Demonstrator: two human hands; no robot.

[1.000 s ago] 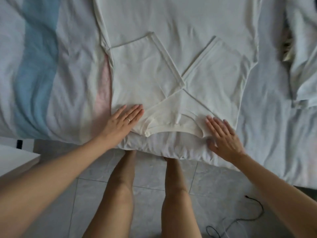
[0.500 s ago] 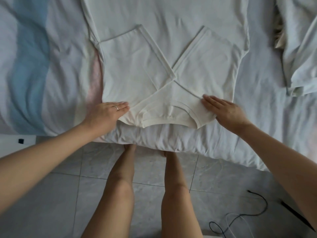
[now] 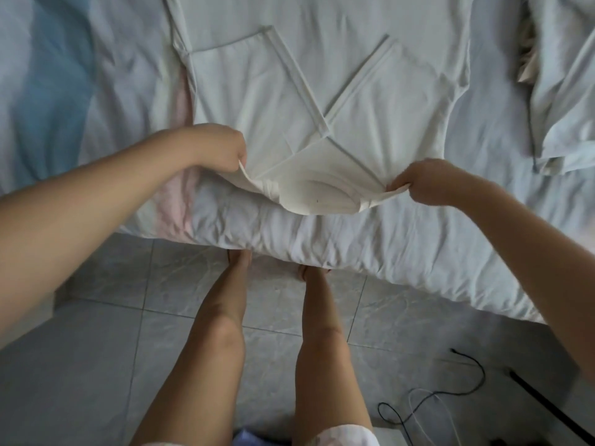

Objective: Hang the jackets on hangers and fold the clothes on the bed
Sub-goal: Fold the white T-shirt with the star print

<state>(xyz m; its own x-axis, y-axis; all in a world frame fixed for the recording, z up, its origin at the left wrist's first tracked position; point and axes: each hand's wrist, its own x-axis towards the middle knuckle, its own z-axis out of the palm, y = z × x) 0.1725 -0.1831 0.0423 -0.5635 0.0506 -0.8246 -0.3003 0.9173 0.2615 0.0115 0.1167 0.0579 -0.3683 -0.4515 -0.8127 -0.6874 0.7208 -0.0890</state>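
Observation:
A cream T-shirt [image 3: 322,75] lies flat on the bed, collar end toward me, with both sleeves folded inward so they cross in the middle. My left hand [image 3: 222,149] pinches the shirt's near left shoulder corner. On the other side, my right hand [image 3: 425,181] pinches the near right shoulder corner. The collar edge between the two hands is lifted a little off the bedding and sags.
The bed [image 3: 354,239] has pale bedding with a blue stripe [image 3: 48,75] at the left. Another pale garment [image 3: 566,91] is heaped at the right. Below are a tiled floor [image 3: 80,365], my legs, and cables [image 3: 434,403] at the lower right.
Both hands went from lying flat on the shirt's shoulders to pinching its near corners. The collar edge has lifted off the bed.

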